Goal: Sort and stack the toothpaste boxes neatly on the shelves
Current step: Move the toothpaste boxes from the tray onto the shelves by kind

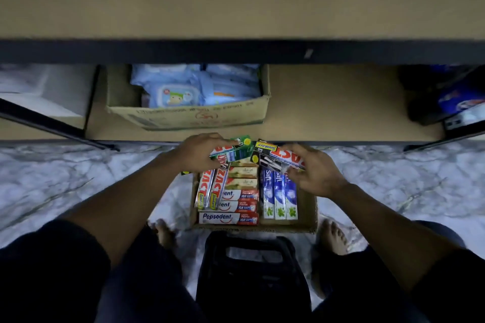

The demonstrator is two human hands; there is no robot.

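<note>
Down on the marble floor, cardboard tray [307,207]: sits between the person's bare feet, just in front of the lower shelf's [328,102] front edge.
Zact boxes in tray [211,189]: two, side by side along the left edge, long axes running near to far, slightly tilted.
Pepsodent boxes [228,217]: three, lying crosswise in the near middle, lettering upright.
Beige boxes [242,178]: two, crosswise, just beyond the Pepsodent boxes.
Blue boxes [279,196]: three, side by side right of centre, long axes near to far, leaf ends nearest.
Left hand [199,151]: fingers curled around a green-ended box [236,148] over the tray's far left corner; the box lies crosswise, green end pointing right. Whether it holds a second one I cannot tell.
Right hand [317,173]: fingers bent, pinching a Zact Smokers box [278,156] above the far right corner; it lies crosswise, yellow end pointing left, near the green end.
Shelf carton [189,115]: holds blue packets.
</note>
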